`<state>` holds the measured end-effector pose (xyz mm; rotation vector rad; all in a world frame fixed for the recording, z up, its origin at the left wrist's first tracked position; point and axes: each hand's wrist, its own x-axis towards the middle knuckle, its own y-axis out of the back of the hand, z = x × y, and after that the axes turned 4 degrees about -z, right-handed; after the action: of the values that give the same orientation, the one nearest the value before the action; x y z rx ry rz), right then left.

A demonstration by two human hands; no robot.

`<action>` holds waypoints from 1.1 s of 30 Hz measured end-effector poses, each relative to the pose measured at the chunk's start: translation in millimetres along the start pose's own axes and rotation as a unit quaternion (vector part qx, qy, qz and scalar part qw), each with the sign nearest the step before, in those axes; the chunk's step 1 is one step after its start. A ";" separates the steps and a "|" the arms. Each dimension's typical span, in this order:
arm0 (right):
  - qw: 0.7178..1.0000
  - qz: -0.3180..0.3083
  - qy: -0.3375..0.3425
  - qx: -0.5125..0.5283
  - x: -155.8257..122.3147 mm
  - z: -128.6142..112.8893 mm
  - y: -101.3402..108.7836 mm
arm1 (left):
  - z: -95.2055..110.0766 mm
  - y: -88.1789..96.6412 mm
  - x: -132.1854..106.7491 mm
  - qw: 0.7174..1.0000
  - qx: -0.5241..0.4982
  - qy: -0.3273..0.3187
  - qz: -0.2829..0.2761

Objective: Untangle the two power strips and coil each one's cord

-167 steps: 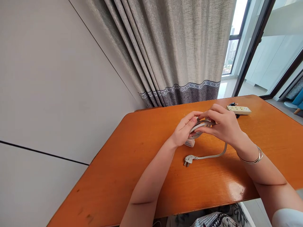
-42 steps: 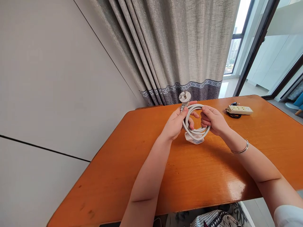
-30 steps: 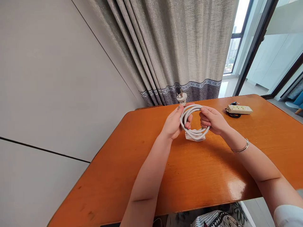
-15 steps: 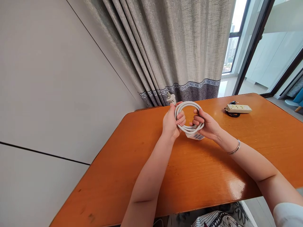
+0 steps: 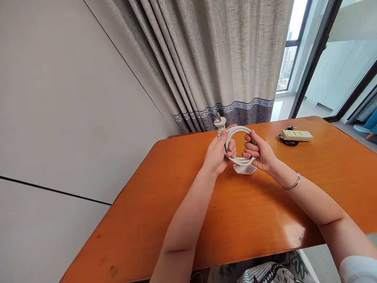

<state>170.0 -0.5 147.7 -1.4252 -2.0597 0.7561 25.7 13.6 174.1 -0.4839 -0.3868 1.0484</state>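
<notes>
Between my hands is a white power cord (image 5: 242, 129) wound into a round coil of several loops. My left hand (image 5: 218, 154) is closed around the coil's left side. From the top of that hand sticks a white plug (image 5: 220, 122), its metal prongs pointing up. My right hand (image 5: 258, 150) grips the coil's right side, fingers curled inside the loop. Just below the coil shows a white block with a printed label (image 5: 245, 169); whether it rests on the table or hangs from the cord I cannot tell.
The orange-brown wooden table (image 5: 176, 204) spreads under my arms. A cream power strip (image 5: 297, 135) with a black cord lies at its far right. Behind the table hangs a grey curtain (image 5: 235, 51), with a pale wall panel (image 5: 59, 102) on the left.
The coil and my left hand have shifted slightly right. The plug has moved right and stands more upright. My right hand's fingers have closed more tightly around the loops.
</notes>
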 end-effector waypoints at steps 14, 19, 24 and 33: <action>0.849 -0.168 0.003 -0.501 18.2 21.5 57.0 | 25.6 -4.2 -5.3 0.980 -0.082 -0.114 0.139; 0.681 -0.198 -0.090 -0.699 14.4 22.4 55.7 | 38.6 13.7 -0.6 0.953 -0.011 -0.227 0.201; 0.524 -0.117 0.022 -0.844 -2.8 -1.8 28.8 | 40.5 36.7 8.2 0.920 0.073 -0.301 0.243; 0.644 -0.101 0.308 -0.693 -29.4 -42.0 8.2 | 33.0 43.1 14.8 0.975 0.087 -0.154 0.132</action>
<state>213.5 -19.5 168.8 -1.5928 -1.9807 -1.6140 -16.1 51.0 178.9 -0.2181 -0.5080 1.4092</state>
